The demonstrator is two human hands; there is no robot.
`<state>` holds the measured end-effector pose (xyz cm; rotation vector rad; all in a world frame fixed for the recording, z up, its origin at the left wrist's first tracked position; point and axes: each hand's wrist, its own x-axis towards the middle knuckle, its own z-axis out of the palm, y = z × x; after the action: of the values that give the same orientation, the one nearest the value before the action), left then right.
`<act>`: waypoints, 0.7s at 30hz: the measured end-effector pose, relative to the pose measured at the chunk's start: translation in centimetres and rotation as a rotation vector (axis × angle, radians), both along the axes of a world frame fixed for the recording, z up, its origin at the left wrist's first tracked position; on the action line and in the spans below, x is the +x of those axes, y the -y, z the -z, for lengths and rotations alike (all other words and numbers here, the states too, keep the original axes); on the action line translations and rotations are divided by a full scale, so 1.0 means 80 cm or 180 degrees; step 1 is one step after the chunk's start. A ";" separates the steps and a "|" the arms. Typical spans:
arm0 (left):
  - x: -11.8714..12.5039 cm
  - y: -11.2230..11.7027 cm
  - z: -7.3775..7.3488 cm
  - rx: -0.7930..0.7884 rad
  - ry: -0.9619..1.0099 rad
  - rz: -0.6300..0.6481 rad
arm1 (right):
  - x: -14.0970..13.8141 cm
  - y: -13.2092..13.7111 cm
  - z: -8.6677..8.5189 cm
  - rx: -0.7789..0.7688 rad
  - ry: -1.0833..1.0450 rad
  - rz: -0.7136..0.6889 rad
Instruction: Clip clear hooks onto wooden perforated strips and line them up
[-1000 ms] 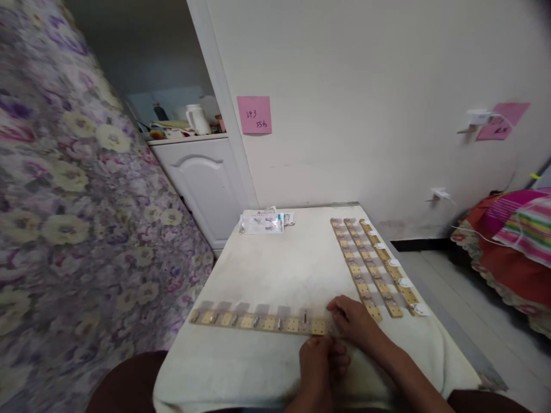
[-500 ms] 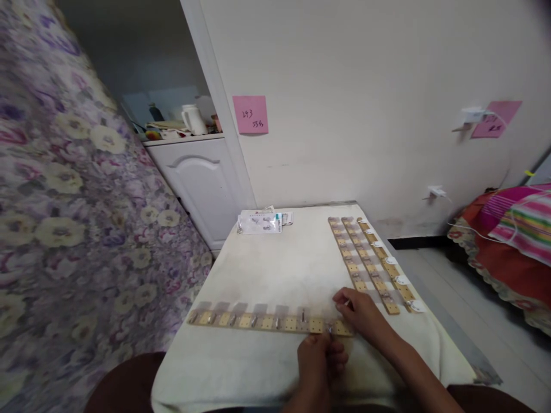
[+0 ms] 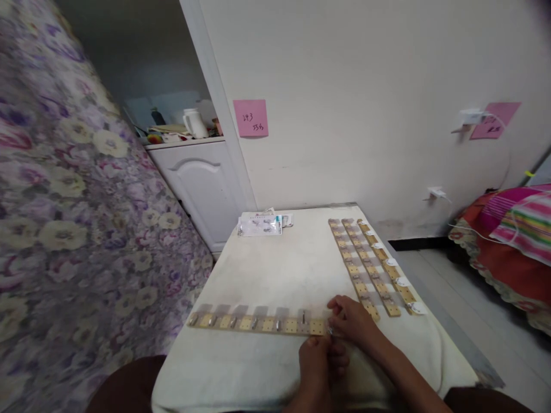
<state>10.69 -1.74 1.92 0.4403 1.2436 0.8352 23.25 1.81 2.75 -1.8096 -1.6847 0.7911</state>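
A long tan perforated strip [image 3: 258,323] with small metal clips along it lies across the near part of the white cloth-covered table [image 3: 293,269]. My right hand [image 3: 355,322] rests curled on the strip's right end, fingers pressing it. My left hand [image 3: 321,361] sits just below, fingers pinched together at a small metal piece [image 3: 330,330] by the strip's end; what it grips is too small to name. Three similar strips [image 3: 370,267] lie side by side on the table's right side, beyond my right hand.
A clear packet of small parts [image 3: 260,223] lies at the table's far edge. A flowered curtain [image 3: 77,218] hangs at left, a white cabinet [image 3: 202,183] stands behind, a pink note [image 3: 251,117] is on the wall, and striped bedding [image 3: 512,229] is at right.
My right hand slid a little left over the strip's right end, covering it. The left hand stays pinched just below. The camera shifted slightly.
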 end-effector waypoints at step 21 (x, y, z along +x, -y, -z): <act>0.001 -0.002 0.009 0.0076 -0.0126 0.0151 | -0.004 -0.005 0.006 0.0139 0.0061 0.0135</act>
<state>10.77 -1.61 1.24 0.5058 1.2560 0.8048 22.94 2.19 2.26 -1.8223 -1.6572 0.7159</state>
